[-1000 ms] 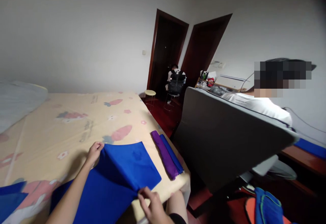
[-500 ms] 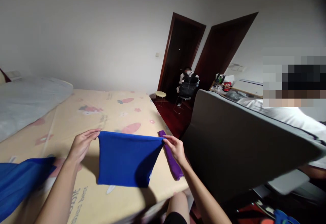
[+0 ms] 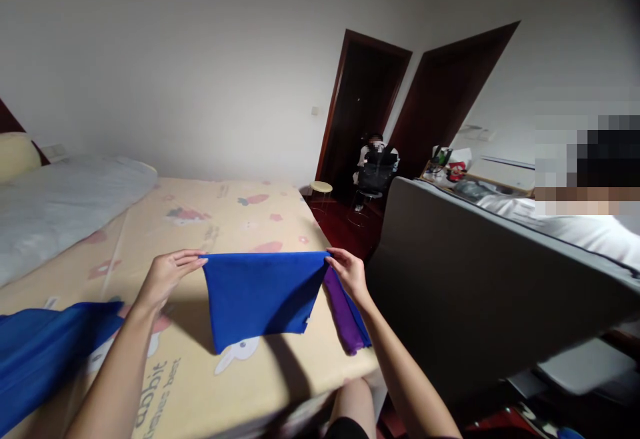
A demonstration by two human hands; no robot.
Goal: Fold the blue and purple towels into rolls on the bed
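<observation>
A blue cloth (image 3: 265,296) hangs stretched between my two hands above the bed, with a small white tag near its lower right corner. My left hand (image 3: 173,276) pinches its upper left corner between thumb and fingers. At the upper right corner, my right hand (image 3: 350,274) has the same kind of pinch. Just below my right hand lies a rolled or folded purple cloth (image 3: 343,316) on the bed's right edge, with a strip of blue fabric alongside it. Another blue cloth (image 3: 47,339) lies crumpled at the left, partly behind my left forearm.
The bed has a yellow sheet (image 3: 150,226) with rabbit and carrot prints. A pale grey quilt (image 3: 75,192) lies at its far left. On the right, a grey panel (image 3: 480,292) stands before a seated person (image 3: 580,229). Beyond are a stool (image 3: 321,187) and another person (image 3: 375,159).
The stretched blue cloth has shifted slightly right and its lower edge has swung up a little. Both hands keep their pinch. The view has turned slightly left.
</observation>
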